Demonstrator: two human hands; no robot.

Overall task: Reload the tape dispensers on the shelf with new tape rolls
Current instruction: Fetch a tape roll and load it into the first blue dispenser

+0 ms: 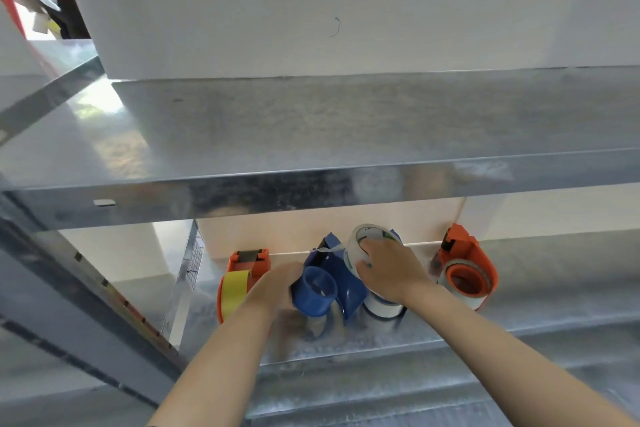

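Forearms [221, 357], two and bare, come up from the bottom edge of my head view toward the lower shelf [536, 291], a dull metal sheet.

Left grip [277, 282]: fingers curled round the left side of a blue dispenser [349, 288]. I cannot tell whether it rests on the shelf or is held just clear of it. Its round blue hub [315, 291] faces me, bare.

Right grip [388, 270]: closed on a white tape roll [358, 241] with green print. The roll is held tilted at the dispenser's upper right, with fingertips over its rim. A loose strip of tape [329, 248] runs from that roll leftward across the dispenser's top.

Under the right wrist, a second white roll [381, 307] sits on the shelf, touching the blue dispenser's right flank.

Just beside the left grip stands an orange dispenser [247, 262] loaded with yellow tape [233, 288]. To the right, apart from the right grip, a second orange dispenser [467, 274] carries a pale roll on its hub.

Behind the row is a pale box [311, 232]. Above it is the upper shelf [346, 121], bearing a large white box [346, 3].
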